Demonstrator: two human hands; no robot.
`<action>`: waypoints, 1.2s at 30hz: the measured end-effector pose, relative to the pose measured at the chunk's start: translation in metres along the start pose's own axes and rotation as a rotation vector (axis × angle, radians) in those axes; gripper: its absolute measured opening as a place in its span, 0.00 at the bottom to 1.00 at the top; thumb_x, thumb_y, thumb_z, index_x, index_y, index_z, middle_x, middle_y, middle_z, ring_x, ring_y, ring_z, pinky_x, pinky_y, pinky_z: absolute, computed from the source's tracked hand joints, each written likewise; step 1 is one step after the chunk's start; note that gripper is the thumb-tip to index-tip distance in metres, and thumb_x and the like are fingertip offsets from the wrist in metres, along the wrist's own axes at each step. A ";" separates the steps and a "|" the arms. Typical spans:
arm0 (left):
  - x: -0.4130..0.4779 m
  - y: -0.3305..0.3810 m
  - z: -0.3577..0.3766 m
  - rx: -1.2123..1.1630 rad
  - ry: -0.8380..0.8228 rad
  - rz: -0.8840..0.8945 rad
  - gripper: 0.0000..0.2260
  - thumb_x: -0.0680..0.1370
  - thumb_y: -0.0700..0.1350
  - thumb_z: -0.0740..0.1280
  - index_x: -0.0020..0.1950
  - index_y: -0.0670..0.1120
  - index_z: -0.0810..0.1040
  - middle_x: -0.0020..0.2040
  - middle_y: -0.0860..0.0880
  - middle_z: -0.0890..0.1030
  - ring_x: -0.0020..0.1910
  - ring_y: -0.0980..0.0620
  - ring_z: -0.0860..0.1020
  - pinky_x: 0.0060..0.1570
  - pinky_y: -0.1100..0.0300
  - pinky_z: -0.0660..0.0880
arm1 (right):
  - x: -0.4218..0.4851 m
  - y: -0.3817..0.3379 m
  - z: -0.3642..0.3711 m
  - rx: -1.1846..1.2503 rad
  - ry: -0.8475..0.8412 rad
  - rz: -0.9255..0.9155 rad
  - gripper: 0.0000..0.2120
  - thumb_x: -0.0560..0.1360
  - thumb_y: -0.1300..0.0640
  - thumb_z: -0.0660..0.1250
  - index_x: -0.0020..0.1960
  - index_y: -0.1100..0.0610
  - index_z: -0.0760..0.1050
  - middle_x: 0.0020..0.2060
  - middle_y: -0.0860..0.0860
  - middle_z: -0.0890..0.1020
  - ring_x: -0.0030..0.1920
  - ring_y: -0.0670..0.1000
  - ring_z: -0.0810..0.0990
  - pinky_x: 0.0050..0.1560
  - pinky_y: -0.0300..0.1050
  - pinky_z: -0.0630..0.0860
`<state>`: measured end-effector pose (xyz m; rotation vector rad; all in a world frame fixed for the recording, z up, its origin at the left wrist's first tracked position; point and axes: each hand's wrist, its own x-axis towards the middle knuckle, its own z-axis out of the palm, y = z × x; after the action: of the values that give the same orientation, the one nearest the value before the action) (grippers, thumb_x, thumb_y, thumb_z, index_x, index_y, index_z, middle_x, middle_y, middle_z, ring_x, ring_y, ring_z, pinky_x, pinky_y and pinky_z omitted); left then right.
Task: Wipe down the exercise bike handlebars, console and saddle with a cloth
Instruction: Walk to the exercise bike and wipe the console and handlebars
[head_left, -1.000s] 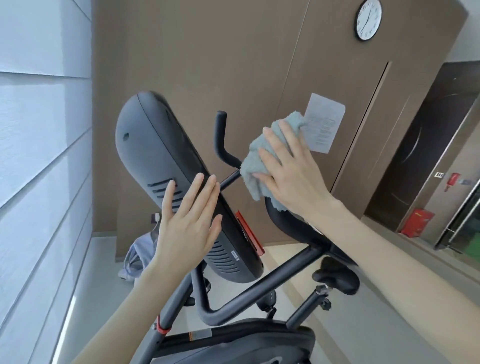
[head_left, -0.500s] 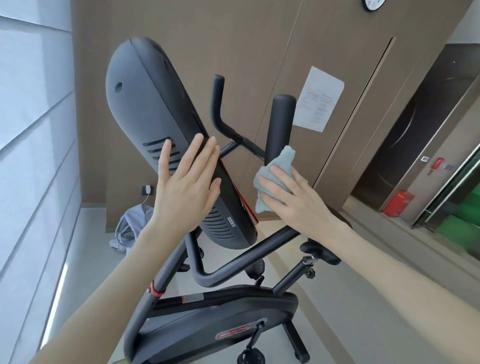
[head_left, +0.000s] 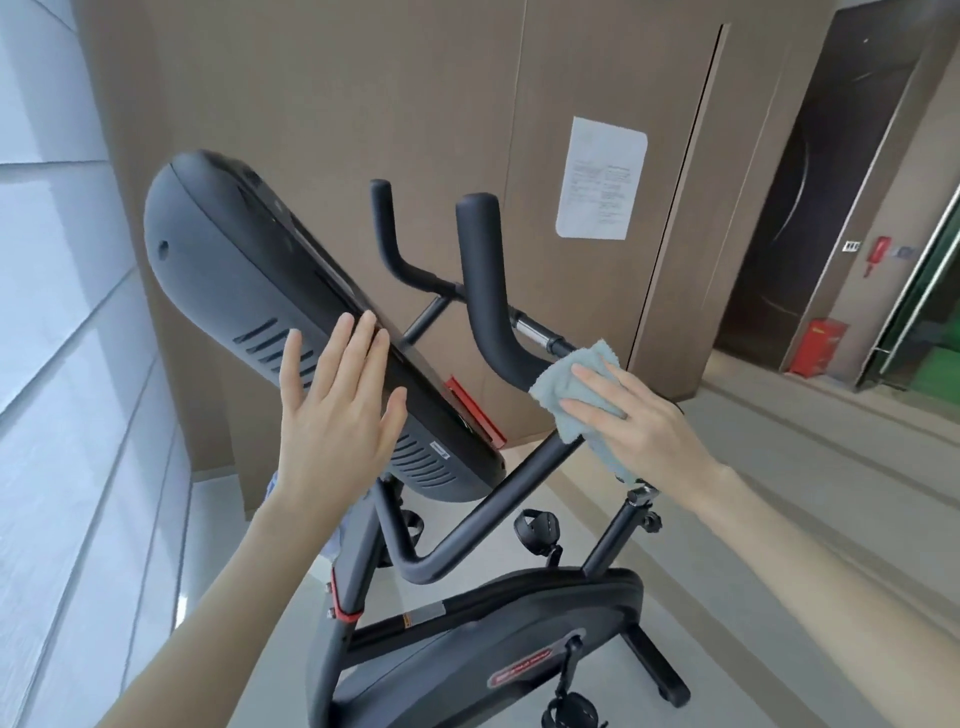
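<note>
A white printed notice is stuck to the brown wall panelling. Right of the notice stands a dark door. Further right and lower, a red box sits on the floor (contents unclear), with a small red wall fixture above it.

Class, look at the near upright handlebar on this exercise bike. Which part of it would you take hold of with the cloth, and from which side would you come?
Probably the straight upper section of the near handlebar, approached from the right. It is a round padded bar standing free, so a grip can wrap around it. The right hand already presses the cloth at its lower bend, while the console crowds the left.
</note>
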<state>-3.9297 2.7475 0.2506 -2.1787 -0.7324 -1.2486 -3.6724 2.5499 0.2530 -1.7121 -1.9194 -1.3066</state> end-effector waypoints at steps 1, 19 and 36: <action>0.000 0.003 -0.002 -0.010 0.007 0.010 0.21 0.81 0.50 0.55 0.69 0.39 0.70 0.71 0.41 0.69 0.73 0.45 0.63 0.73 0.42 0.47 | 0.005 -0.001 -0.002 0.087 0.079 0.077 0.16 0.74 0.68 0.65 0.61 0.58 0.77 0.65 0.58 0.74 0.62 0.63 0.74 0.55 0.57 0.78; 0.039 0.065 -0.030 -0.028 0.041 -0.159 0.23 0.81 0.50 0.54 0.73 0.39 0.63 0.72 0.42 0.67 0.73 0.45 0.62 0.73 0.43 0.53 | 0.133 -0.018 0.022 1.029 0.081 0.283 0.32 0.81 0.49 0.56 0.77 0.50 0.42 0.67 0.56 0.69 0.62 0.50 0.69 0.56 0.34 0.65; 0.035 0.140 -0.020 0.191 -0.207 -0.134 0.23 0.81 0.49 0.52 0.73 0.40 0.66 0.73 0.44 0.66 0.73 0.46 0.63 0.73 0.44 0.51 | 0.035 0.048 0.011 0.419 -0.267 -0.094 0.22 0.81 0.51 0.55 0.73 0.54 0.57 0.52 0.53 0.74 0.51 0.56 0.76 0.44 0.53 0.77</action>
<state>-3.8323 2.6403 0.2671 -2.1485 -1.0529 -0.9785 -3.6348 2.5765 0.2926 -1.6549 -2.2452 -0.6547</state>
